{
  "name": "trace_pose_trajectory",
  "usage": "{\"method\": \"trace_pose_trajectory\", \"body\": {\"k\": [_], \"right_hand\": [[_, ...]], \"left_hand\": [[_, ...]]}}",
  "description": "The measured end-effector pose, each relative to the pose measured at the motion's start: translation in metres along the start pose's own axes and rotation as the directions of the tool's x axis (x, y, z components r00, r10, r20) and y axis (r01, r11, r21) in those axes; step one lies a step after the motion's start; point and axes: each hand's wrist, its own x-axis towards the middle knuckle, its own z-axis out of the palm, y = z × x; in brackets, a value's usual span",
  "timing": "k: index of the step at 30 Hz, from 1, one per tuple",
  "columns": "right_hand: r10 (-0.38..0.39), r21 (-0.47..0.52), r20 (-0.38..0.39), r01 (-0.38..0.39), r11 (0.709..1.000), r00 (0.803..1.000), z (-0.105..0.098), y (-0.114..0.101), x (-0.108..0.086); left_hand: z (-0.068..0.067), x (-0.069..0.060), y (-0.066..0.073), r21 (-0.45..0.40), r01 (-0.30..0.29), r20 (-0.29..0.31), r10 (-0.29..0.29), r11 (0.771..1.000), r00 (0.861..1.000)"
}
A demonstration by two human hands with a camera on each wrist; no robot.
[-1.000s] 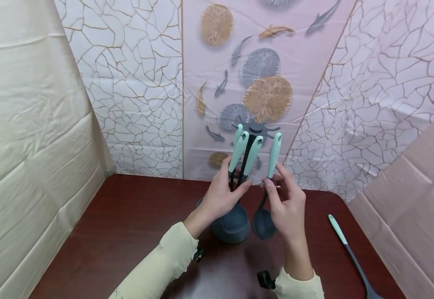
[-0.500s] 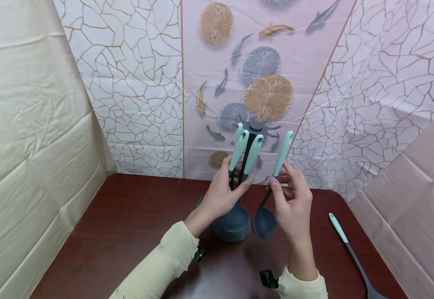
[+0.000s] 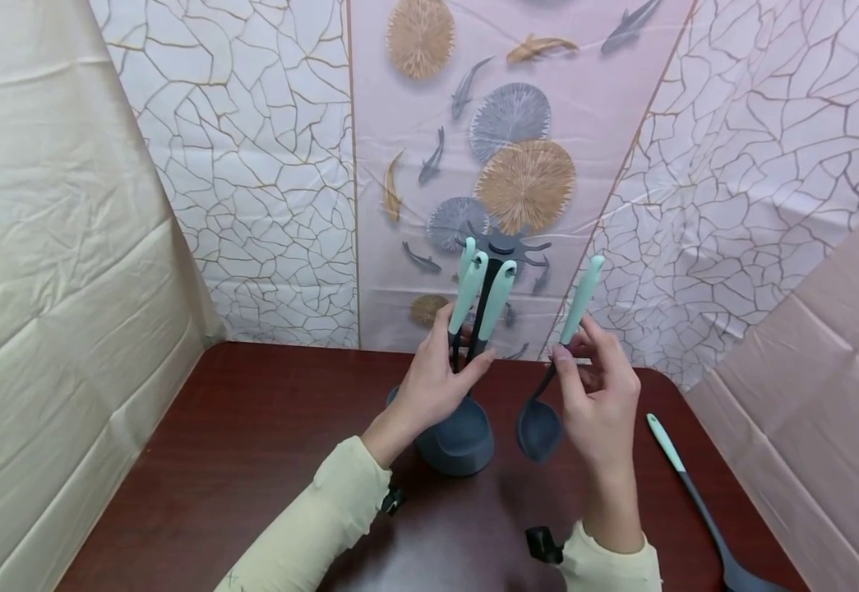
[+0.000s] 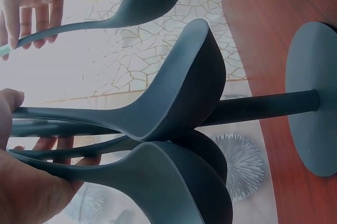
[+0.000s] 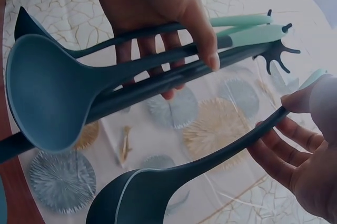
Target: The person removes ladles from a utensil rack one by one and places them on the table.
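My left hand (image 3: 432,382) grips a bunch of mint-handled, dark grey utensils against the pole of a dark utensil stand (image 4: 268,108). Three handles show above that hand, and a ladle (image 5: 47,92) is among the bunch. The stand's hooked top (image 3: 503,244) rises above the handles, while its round base (image 4: 310,103) rests on the table. To the right, my right hand (image 3: 602,403) pinches another ladle (image 3: 540,432) by the neck just below its mint handle. This ladle is in the air, bowl down, apart from the stand. The hooks' hold on the bunched utensils cannot be made out.
A long utensil (image 3: 703,506) with a mint handle lies on the right side of the dark red table (image 3: 266,444); its wide end is cut off by the frame. Patterned cloth (image 3: 274,164) hangs behind the table, with plain cloth at both sides.
My right hand has moved right with its ladle, widening the gap to the stand. My left hand keeps its grip on the bunch. The head view has shifted slightly.
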Motion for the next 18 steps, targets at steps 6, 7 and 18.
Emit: {"method": "trace_pose_trajectory", "body": {"k": [6,7,18], "right_hand": [[0.008,-0.015,-0.004,-0.008,1.0,1.0,-0.006,0.002,0.002],[0.008,-0.02,-0.001,-0.008,1.0,1.0,-0.007,0.002,0.002],[0.018,-0.033,0.015,-0.018,0.999,1.0,-0.017,0.007,0.003]], "left_hand": [[-0.001,0.0,0.001,0.012,-0.003,-0.006,0.003,1.0,1.0],[-0.001,0.0,0.001,0.012,-0.004,-0.007,0.004,1.0,1.0],[0.001,-0.001,0.001,0.005,0.007,-0.014,-0.007,1.0,1.0]]}}
